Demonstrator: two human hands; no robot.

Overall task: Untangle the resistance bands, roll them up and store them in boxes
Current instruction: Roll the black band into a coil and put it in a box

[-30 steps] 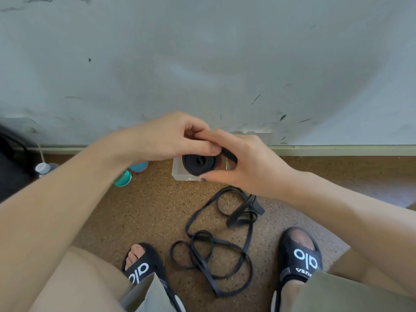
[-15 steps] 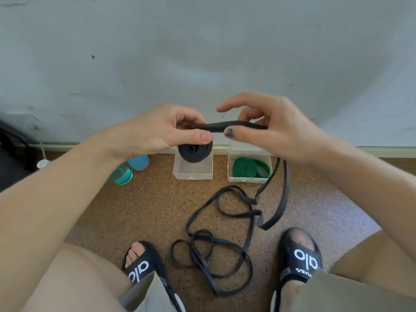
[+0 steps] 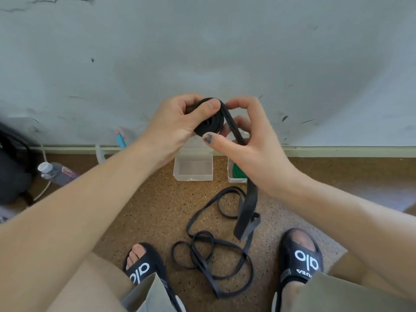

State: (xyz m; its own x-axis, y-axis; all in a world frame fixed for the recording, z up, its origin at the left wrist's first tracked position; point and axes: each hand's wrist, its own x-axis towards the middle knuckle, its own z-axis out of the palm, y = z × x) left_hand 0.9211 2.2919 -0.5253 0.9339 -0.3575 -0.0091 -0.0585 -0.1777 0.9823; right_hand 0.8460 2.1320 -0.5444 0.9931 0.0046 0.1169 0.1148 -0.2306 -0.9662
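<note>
We pinch half-wound flat black rubber band roll (image 3: 208,122) above empty clear plastic box (image 3: 193,167): left hand (image 3: 173,124) fingers clamp coil, right hand (image 3: 249,136) fingers curl round tail. Slack tension risks coil springing loose.

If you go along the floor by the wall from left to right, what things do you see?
Black bag → plastic bottle → empty clear box → box with the green band.
</note>
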